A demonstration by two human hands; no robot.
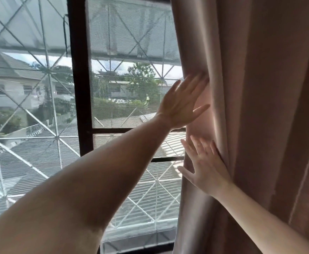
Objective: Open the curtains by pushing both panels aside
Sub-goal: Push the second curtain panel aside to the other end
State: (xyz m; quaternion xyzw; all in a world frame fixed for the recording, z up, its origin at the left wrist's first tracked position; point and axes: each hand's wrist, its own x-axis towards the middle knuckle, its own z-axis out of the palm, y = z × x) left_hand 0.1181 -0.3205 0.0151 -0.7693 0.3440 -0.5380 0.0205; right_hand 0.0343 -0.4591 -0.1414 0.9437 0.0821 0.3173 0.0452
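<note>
Dusty-pink fabric fills the right side of the view: one curtain panel (250, 107), gathered into long vertical folds, its long axis running top to bottom and its free edge facing left toward the glass. Only this one panel shows. Two hands press flat against that leading edge. The left hand (182, 105) sits higher, fingers (197, 83) spread and extended, fingertips sunk into a fold — not gripping. The right hand (206, 167) sits lower and nearer, fingers straight and splayed, palm against the cloth, likewise holding nothing. The two hands are near each other but apart, one above the other.

Left of the curtain's edge the window (131, 70) lies uncovered — a dark frame (78, 79) with one upright bar and two crossbars, mesh over the panes and a pale diagonal grille (22, 107) outside. Rooftops and trees show beyond. To the right the fabric runs out of view, so how much room remains for it on that side cannot be told.
</note>
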